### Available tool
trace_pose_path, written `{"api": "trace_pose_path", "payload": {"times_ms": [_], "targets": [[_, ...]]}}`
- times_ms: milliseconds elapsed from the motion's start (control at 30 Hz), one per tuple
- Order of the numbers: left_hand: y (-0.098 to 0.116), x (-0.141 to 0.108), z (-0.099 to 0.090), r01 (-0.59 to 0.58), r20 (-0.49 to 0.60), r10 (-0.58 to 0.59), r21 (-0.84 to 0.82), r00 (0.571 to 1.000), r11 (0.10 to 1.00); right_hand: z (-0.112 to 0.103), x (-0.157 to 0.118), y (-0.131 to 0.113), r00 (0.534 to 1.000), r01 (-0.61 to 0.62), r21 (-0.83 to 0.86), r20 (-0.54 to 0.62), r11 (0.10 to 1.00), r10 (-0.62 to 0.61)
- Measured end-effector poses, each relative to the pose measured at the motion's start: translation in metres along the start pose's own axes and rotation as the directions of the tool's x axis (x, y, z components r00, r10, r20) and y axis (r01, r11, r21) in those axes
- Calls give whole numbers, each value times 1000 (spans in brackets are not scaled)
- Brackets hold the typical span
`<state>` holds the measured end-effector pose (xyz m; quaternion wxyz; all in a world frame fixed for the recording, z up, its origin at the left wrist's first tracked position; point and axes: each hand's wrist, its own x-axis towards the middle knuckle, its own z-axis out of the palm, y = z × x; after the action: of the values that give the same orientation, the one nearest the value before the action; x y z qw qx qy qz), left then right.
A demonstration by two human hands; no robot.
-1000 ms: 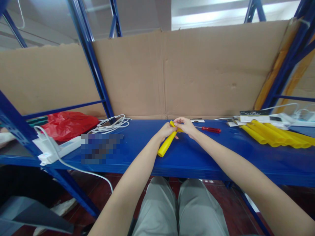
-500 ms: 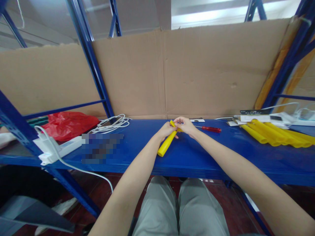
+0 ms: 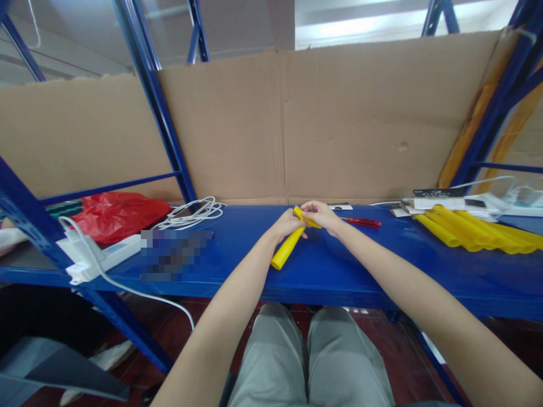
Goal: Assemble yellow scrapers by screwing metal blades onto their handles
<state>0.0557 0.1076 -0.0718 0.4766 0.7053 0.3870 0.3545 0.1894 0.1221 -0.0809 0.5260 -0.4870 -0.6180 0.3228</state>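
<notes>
My left hand (image 3: 286,224) is closed around the upper part of a yellow tube (image 3: 287,250). The tube slants toward me, its wide lower end near the front edge of the blue table. At the upper end, my right hand (image 3: 321,215) pinches a smaller yellow part (image 3: 313,223) that sticks out sideways. Whether that part is joined to the tube is hidden by my fingers. Just right of my right hand lies a screwdriver (image 3: 363,222) with a red handle, its shaft pointing left.
Several yellow tubes (image 3: 470,229) lie side by side on the right, near white boxes (image 3: 439,202). To the left are a white power strip (image 3: 121,252), a coiled white cable (image 3: 195,213) and a red plastic bag (image 3: 121,215). A cardboard panel (image 3: 237,135) stands behind the blue table (image 3: 339,265).
My right hand has shifted slightly, and more of the smaller yellow part shows beneath its fingers. The left hand and the tube stay almost in place.
</notes>
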Motion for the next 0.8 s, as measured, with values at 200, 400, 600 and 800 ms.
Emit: {"api": "trace_pose_path", "payload": {"times_ms": [200,400,600,800], "targets": [[-7,6,-3,-24,29,24,5,999,1000,-10,1,2,971,-104,70,224,992,86],[-16,10,-4,-43,40,44,-15,998,999,-13,-3,-2,964,-165,69,223,984,146],[-11,7,-3,-17,30,16,32,999,999,-11,-3,-3,963,-192,158,221,969,155],[-5,3,0,-13,42,13,-3,999,1000,-12,-1,1,958,-209,186,235,960,163]]}}
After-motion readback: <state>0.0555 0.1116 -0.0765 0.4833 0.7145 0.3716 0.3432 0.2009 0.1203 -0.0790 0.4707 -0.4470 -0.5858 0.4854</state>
